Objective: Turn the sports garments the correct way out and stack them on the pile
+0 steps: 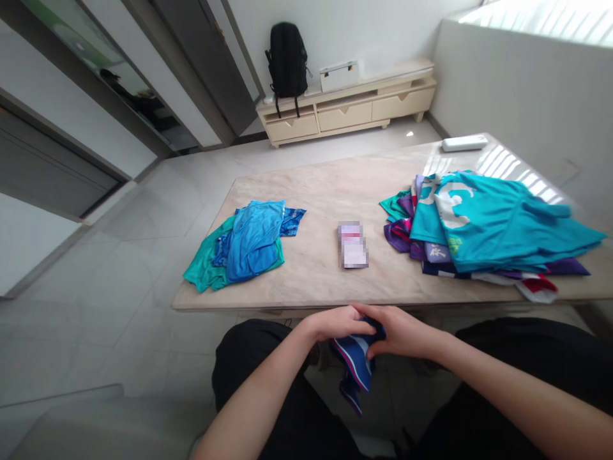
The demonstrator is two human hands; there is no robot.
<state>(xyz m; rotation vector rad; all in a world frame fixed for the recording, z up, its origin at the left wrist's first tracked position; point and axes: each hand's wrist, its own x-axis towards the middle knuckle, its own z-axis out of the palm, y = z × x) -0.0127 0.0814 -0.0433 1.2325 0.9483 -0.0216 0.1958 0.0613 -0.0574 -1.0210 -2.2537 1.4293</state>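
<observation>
trousers are black — the forearms bare.

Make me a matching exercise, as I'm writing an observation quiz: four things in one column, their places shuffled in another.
1. Navy garment
2. Blue-and-green clothes pile
3. Black backpack
4. White oblong object

A. On the low cabinet
B. Table's far right corner
C. In the left hand and right hand
D. Left part of the table

Pairs: 1-C, 2-D, 3-A, 4-B
</observation>
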